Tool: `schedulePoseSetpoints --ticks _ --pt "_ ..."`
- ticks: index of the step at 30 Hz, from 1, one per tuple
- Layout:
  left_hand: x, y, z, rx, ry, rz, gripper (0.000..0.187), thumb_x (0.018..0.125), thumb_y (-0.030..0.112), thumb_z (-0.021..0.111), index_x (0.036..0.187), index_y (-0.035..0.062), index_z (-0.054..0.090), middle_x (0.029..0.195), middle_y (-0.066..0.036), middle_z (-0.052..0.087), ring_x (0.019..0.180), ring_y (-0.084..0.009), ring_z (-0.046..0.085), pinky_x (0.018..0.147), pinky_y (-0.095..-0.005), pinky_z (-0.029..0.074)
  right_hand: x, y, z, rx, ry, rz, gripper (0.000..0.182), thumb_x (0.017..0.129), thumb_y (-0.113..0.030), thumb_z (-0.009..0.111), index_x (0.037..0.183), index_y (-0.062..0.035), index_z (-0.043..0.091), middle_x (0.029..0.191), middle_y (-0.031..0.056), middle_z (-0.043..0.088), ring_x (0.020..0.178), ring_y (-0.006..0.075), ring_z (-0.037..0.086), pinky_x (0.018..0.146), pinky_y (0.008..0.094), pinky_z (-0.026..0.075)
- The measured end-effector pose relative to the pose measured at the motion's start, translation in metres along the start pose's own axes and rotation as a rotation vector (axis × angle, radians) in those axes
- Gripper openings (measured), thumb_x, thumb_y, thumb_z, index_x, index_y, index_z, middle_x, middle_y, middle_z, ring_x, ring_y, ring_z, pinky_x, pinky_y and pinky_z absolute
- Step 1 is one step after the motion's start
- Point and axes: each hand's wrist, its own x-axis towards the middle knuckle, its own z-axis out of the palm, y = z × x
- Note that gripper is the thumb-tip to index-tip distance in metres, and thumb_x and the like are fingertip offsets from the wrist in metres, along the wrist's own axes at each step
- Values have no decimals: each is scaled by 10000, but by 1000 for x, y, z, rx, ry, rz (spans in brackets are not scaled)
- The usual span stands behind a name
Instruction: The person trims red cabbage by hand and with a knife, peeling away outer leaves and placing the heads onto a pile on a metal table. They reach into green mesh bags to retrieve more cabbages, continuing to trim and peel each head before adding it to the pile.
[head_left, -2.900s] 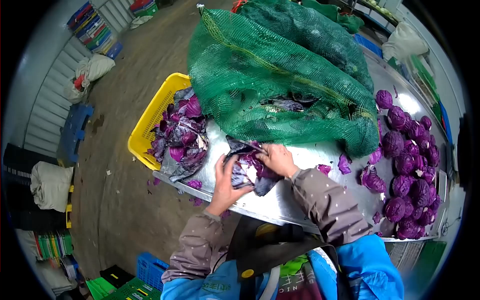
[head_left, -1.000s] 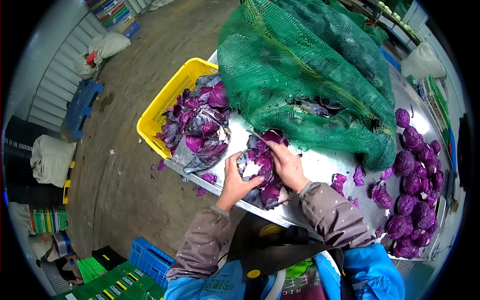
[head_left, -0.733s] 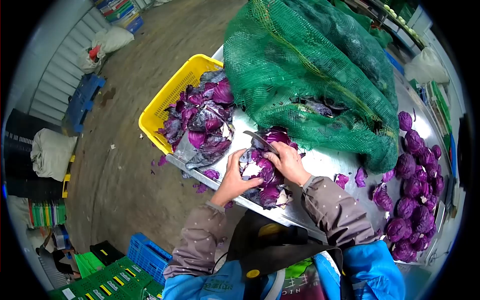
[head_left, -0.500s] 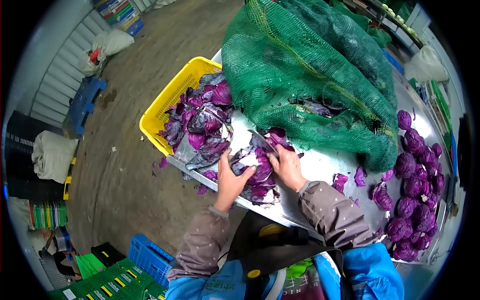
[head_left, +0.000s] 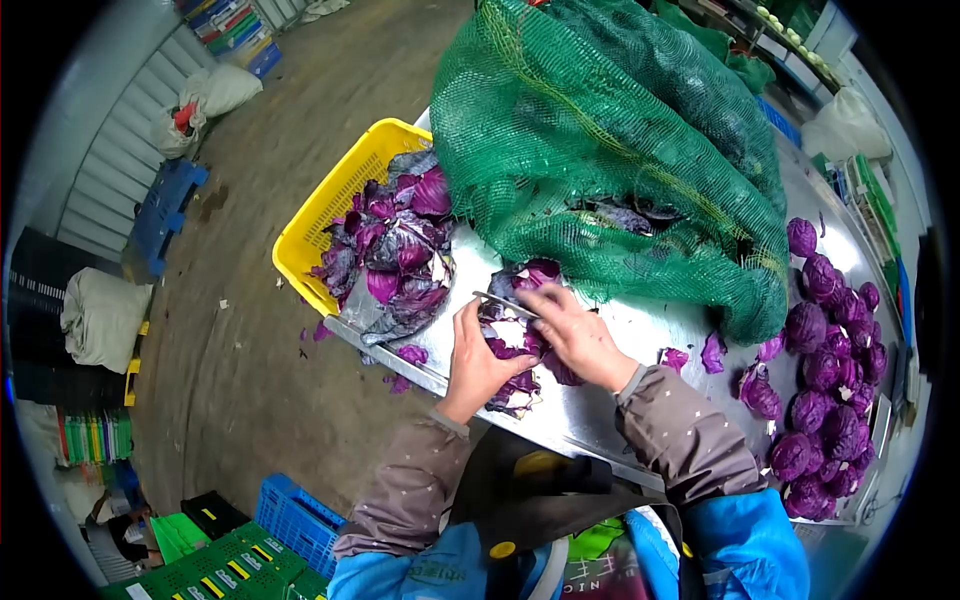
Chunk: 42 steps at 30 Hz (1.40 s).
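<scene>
On the bench (head_left: 600, 420) by its near edge, the left hand (head_left: 477, 365) clasps a purple cabbage (head_left: 510, 332); the right hand (head_left: 580, 337) grips a knife (head_left: 503, 303).

From here I can read NIC on the dark red shirt (head_left: 606, 577). The writing on the blue jacket (head_left: 440, 565) and green crate (head_left: 205, 572) is too fuzzy.

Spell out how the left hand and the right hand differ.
The left hand holds the cabbage with thumb and fingers spread; the right hand is closed around a knife. The left hand looks fairly sharp, while the right hand's fingers are blurred. The left hand points up the picture; the right hand slants toward upper left. Both are bare, with dotted brown sleeves reaching the wrist.
</scene>
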Motion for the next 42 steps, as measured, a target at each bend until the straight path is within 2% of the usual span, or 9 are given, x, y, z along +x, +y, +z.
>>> schedulePoseSetpoints --ticks 2,8,14,19,23,30,34,38,42 --pt "0 -3 5 20 -3 -15 983 540 226 868 1277 -70 288 1184 -234 393 1132 -383 422 964 -420 387 8 -13 2 -149 -41 -17 407 876 -167 524 1278 -222 484 1155 160 516 764 338 639 633 410 537" --pt "2 -6 4 -2 -92 90 977 559 263 857 1295 -59 301 1250 -232 390 1183 -374 407 1013 -414 343 36 20 6 -223 -106 141 446 885 -147 479 1313 -271 452 1022 149 563 755 364 626 645 450 508" --pt "7 -19 -31 142 -201 79 1056 527 369 861 1380 58 322 1292 -237 343 1203 -392 383 1003 -439 347 29 47 25 -251 -74 390 402 823 -178 592 1197 -147 449 824 189 628 783 413 600 679 498 461" --pt "0 -23 -21 -16 -73 70 970 548 365 848 1321 16 378 1212 -191 409 1139 -379 410 953 -446 367 10 13 1 -73 94 173 416 878 -256 561 1266 -162 448 1235 177 460 916 389 593 733 456 499" --pt "-1 -15 -5 95 25 102 926 549 296 858 1295 4 394 1173 -174 419 1101 -327 430 957 -407 368 2 -16 -1 -53 -57 138 343 902 -234 524 1240 -177 499 1242 153 453 853 356 617 714 417 514" --pt "3 -5 -14 106 -135 194 884 564 255 844 1298 13 414 1195 -179 428 1134 -343 435 976 -408 364 2 33 17 -112 78 315 222 887 -206 538 1057 -67 571 964 179 600 805 380 596 688 453 475" --pt "10 -13 -34 -41 -180 14 915 585 260 827 1342 12 379 1251 -201 485 1193 -341 456 980 -391 380 2 4 7 186 54 329 265 843 -258 595 999 -44 586 788 183 619 770 349 612 659 440 460" --pt "-11 -14 -24 329 112 40 825 641 244 804 1286 -56 386 1178 -232 512 1088 -380 484 941 -428 381 16 -3 -1 63 -5 335 308 750 -329 671 841 -38 625 631 143 601 621 348 608 583 440 464" --pt "-19 -7 3 256 113 -16 1024 581 431 815 1302 -75 294 1221 -267 419 1145 -406 394 971 -492 313 24 -5 -10 -102 -184 159 321 697 -327 683 720 -12 628 626 174 600 633 347 615 584 447 472"
